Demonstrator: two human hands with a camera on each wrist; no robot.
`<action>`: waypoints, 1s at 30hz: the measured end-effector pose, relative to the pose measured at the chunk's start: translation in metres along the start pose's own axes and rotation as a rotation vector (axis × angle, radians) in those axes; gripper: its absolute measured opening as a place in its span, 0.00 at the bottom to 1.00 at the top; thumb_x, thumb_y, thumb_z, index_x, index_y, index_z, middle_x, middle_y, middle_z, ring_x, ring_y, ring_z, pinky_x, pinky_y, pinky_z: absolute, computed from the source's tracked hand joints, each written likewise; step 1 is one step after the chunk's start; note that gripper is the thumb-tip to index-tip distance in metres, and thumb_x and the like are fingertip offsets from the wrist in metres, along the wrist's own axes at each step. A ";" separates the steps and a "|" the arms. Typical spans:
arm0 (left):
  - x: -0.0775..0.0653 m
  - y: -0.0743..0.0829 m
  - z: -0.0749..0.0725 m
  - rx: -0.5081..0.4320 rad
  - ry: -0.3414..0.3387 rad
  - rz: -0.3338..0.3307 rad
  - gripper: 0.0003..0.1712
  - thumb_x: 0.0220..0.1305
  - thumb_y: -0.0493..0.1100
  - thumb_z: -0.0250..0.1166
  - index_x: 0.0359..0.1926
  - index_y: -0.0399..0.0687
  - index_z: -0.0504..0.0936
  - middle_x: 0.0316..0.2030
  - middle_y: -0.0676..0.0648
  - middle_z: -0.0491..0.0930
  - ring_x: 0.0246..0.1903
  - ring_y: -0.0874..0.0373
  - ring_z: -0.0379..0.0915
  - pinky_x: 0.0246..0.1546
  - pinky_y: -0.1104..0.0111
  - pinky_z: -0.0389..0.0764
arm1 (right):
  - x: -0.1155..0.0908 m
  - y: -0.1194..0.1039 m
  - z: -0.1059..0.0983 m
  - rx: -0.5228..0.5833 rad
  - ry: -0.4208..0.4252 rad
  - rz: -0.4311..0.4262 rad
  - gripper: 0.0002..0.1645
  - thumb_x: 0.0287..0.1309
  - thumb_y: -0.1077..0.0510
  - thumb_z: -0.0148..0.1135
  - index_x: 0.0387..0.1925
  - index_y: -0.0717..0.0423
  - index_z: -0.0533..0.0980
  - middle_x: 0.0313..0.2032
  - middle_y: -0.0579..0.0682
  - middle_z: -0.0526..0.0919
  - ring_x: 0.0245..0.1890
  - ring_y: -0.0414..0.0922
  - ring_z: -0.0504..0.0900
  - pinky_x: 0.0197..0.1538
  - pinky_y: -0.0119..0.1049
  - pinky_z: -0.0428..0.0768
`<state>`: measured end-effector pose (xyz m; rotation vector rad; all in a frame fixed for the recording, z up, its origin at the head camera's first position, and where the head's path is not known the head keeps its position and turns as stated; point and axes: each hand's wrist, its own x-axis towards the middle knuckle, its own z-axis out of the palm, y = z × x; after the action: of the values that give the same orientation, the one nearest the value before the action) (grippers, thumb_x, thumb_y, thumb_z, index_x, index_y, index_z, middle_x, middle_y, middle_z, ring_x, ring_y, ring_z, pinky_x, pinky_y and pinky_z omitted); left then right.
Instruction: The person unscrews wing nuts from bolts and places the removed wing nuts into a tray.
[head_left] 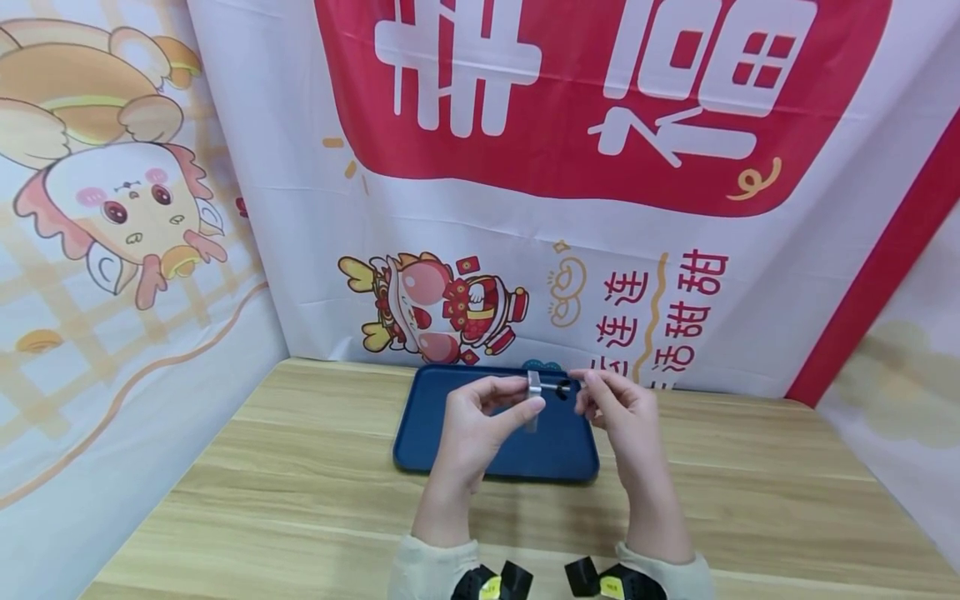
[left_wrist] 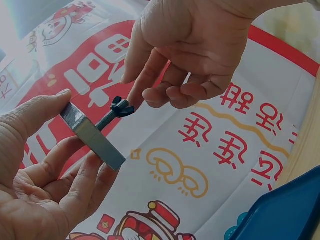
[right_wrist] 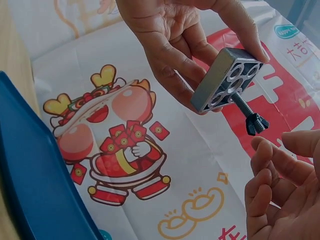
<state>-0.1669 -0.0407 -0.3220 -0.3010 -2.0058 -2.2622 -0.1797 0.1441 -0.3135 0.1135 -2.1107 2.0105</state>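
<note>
Over the blue tray (head_left: 431, 412), my left hand (head_left: 476, 425) holds a small metal block (left_wrist: 95, 139) by its edges, thumb on one side and fingers on the other. Round openings show in the block's ribbed face in the right wrist view. A threaded bolt (right_wrist: 242, 104) sticks out of its middle, with a black wing nut (right_wrist: 256, 124) near the bolt's free end. My right hand (head_left: 626, 412) is beside that end, its index fingertip right at the wing nut. The right thumb stands apart from the nut, and the other fingers are loosely bent.
The tray lies on a wooden table (head_left: 300, 483), close to the back edge. Behind it hangs a white and red printed cloth (head_left: 465, 217), and another printed cloth (head_left: 187, 358) covers the left side. Black wrist devices (head_left: 630, 582) sit at both sleeves.
</note>
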 end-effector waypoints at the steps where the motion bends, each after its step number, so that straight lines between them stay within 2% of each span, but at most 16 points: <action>1: 0.000 0.000 0.000 -0.001 0.000 -0.001 0.20 0.59 0.42 0.73 0.52 0.40 0.85 0.47 0.41 0.85 0.45 0.57 0.80 0.48 0.66 0.83 | 0.000 0.000 0.000 0.012 -0.006 0.017 0.19 0.73 0.51 0.53 0.45 0.61 0.83 0.21 0.42 0.78 0.26 0.38 0.75 0.32 0.29 0.75; 8: 0.000 -0.001 0.000 -0.009 0.001 -0.004 0.20 0.58 0.42 0.74 0.51 0.41 0.85 0.47 0.42 0.85 0.45 0.56 0.81 0.47 0.69 0.83 | -0.003 0.001 0.008 0.103 -0.046 0.072 0.19 0.74 0.53 0.53 0.43 0.64 0.82 0.18 0.44 0.77 0.22 0.38 0.72 0.29 0.27 0.70; 15: 0.000 0.000 0.000 -0.006 0.012 0.004 0.20 0.59 0.42 0.73 0.51 0.40 0.85 0.47 0.41 0.85 0.45 0.56 0.80 0.47 0.67 0.83 | -0.003 0.000 0.015 0.165 -0.029 0.092 0.19 0.73 0.54 0.54 0.26 0.56 0.81 0.17 0.45 0.78 0.21 0.39 0.72 0.29 0.29 0.71; 23: 0.001 -0.001 0.000 -0.011 0.008 0.008 0.19 0.59 0.41 0.73 0.51 0.40 0.85 0.47 0.41 0.85 0.45 0.56 0.80 0.47 0.68 0.83 | -0.002 0.000 0.016 0.153 0.003 0.130 0.17 0.71 0.52 0.56 0.29 0.54 0.84 0.17 0.43 0.78 0.22 0.38 0.77 0.33 0.30 0.77; 30: 0.000 -0.001 0.000 -0.003 0.002 0.025 0.19 0.58 0.40 0.73 0.50 0.40 0.85 0.47 0.41 0.85 0.44 0.56 0.80 0.46 0.68 0.83 | -0.003 -0.001 0.017 0.158 0.002 0.120 0.18 0.71 0.50 0.57 0.28 0.47 0.86 0.17 0.42 0.76 0.22 0.37 0.76 0.33 0.30 0.74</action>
<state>-0.1675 -0.0408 -0.3229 -0.3226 -1.9861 -2.2504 -0.1781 0.1272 -0.3138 0.0099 -1.9990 2.2443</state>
